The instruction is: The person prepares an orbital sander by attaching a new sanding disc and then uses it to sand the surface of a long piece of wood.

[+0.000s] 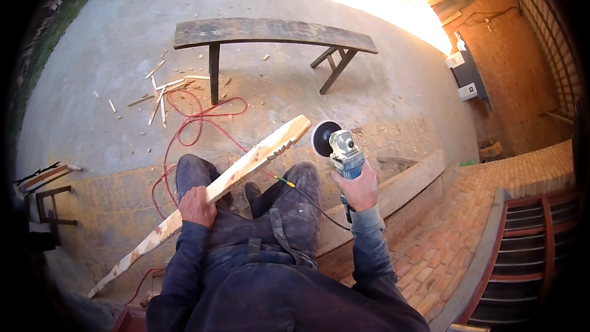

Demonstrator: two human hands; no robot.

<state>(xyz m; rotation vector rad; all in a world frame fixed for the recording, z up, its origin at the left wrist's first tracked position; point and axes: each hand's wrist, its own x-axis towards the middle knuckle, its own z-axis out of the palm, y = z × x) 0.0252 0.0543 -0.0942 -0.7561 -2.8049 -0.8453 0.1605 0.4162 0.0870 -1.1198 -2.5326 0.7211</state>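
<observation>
A long piece of pale wood (239,164) lies slantwise across my lap, its notched end up and to the right. Around its middle my left hand (199,206) is closed. In my right hand (362,186) is a blue angle grinder (348,161), gripped by its body. The grinder's round backing disc (325,138) faces the notched end, with a small gap between them in the picture. Whether the disc is spinning cannot be told. A dark power cord (318,205) runs from the grinder to a taped joint with a red extension cord (226,134).
A wooden bench (272,31) stands ahead on the concrete floor. Wood offcuts (159,99) and chips lie near its left leg, beside loops of the red cord. A long board (415,180) runs along the brick wall (438,249) at my right. A barred window (521,258) is set there.
</observation>
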